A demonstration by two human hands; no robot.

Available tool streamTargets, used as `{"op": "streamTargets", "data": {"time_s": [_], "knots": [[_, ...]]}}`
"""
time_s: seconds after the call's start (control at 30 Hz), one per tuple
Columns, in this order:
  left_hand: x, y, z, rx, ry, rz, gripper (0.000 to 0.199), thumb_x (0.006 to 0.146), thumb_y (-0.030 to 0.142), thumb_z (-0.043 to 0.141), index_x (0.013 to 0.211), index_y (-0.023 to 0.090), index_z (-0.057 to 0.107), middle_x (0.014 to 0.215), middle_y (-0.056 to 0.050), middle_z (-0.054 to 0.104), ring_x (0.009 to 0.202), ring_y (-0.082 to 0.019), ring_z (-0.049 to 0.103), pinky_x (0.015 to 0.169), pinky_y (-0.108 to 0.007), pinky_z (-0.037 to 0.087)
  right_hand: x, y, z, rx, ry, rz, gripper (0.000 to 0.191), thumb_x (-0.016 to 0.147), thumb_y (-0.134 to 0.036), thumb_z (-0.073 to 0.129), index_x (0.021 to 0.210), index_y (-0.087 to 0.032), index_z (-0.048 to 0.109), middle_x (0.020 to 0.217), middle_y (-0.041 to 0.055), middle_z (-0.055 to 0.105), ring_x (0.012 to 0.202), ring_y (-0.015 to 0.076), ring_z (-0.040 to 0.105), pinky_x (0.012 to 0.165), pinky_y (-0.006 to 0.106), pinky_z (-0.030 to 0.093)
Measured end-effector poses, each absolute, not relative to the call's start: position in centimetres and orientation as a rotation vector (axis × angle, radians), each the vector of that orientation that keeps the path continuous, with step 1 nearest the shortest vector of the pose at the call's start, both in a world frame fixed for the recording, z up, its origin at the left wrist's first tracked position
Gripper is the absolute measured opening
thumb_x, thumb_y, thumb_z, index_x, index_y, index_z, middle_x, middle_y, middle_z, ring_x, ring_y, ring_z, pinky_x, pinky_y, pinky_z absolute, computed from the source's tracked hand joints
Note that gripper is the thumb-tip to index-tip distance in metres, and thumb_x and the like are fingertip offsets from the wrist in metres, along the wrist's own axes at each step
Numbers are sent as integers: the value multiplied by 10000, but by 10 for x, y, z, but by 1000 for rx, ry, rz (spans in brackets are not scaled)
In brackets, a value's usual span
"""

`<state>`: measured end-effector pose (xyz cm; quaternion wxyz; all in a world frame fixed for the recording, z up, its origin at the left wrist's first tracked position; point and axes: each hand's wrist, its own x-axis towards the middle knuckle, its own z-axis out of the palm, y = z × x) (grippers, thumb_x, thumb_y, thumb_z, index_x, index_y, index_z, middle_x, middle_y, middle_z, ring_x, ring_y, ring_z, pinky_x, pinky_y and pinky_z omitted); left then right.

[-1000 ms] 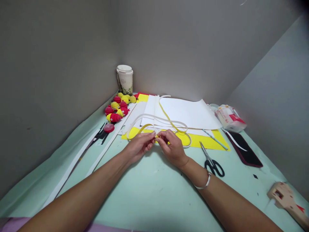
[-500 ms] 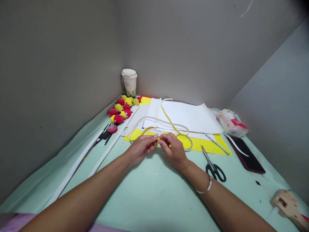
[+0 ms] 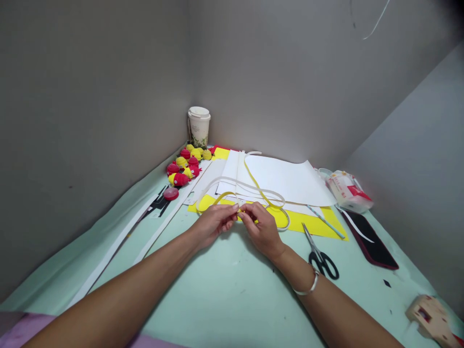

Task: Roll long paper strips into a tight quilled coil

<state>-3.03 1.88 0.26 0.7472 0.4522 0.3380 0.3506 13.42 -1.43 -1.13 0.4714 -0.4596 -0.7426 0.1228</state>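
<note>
My left hand [image 3: 214, 223] and my right hand [image 3: 261, 230] meet over the near edge of a yellow sheet [image 3: 297, 226]. Their thumbs and fingertips pinch a narrow yellow-and-white paper strip [image 3: 255, 180] between them. The fingers hide most of the held end. From there the strip runs away in loose yellow and white loops across the white sheets [image 3: 279, 176]. A pair of scissors [image 3: 317, 253] with black handles lies right of my right hand, its blades pointing away from me.
On the left are several red and yellow ribbed paper figures [image 3: 180, 179], a round red container [image 3: 170, 194] and long white strips [image 3: 116, 246]. A lidded cup [image 3: 199, 128] stands in the corner. A phone [image 3: 373, 241], tissue pack [image 3: 348, 190] and beige glue gun [image 3: 429, 316] lie right.
The view has shifted slightly, so the scene sits a little lower in the picture. Both hands keep their pinch on the strip, with almost no movement.
</note>
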Motion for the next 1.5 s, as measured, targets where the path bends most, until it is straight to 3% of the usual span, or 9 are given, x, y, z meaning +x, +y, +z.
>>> {"op": "streamTargets", "data": {"time_s": [0.53, 1.5], "knots": [[-30, 19, 4, 1030, 738, 738, 299, 790, 406, 661, 760, 112, 611, 668, 2, 470, 531, -54, 363, 458, -192, 239, 135, -15, -12, -1127, -1775, 344, 129, 896, -262, 545, 985, -196, 613, 772, 12, 560, 651, 136, 499, 635, 274, 428], [-29, 17, 4, 1009, 720, 728, 265, 785, 370, 667, 722, 121, 601, 612, 16, 445, 538, -62, 385, 468, -194, 259, 142, -13, -10, -1116, -1866, 481, 96, 906, -268, 531, 917, -209, 606, 799, 18, 597, 728, 152, 535, 689, 279, 439]]}}
